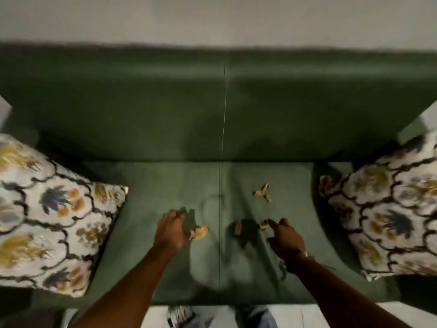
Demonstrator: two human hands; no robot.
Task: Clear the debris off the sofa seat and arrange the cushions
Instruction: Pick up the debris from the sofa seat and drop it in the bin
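Observation:
The green sofa seat [295, 209] carries several tan crumpled scraps. My left hand [171, 229] is curled left of the centre seam, its fingers closed on one tan scrap [200, 232] that sticks out on the thumb side. My right hand [285, 237] hovers right of the seam with spread fingers, the fingertips touching a small scrap [263, 224]. Another scrap [238, 227] lies just left of it. A cluster of scraps [262, 192] rests farther back. One floral cushion [52, 216] lies flat at the left end, and a second floral cushion [387, 209] at the right end.
The sofa backrest [212, 102] stands against a pale wall [212, 17]. Pale floor [319, 316] and my legs show below the seat's front edge. A patterned object [179, 314] lies on the floor near my feet.

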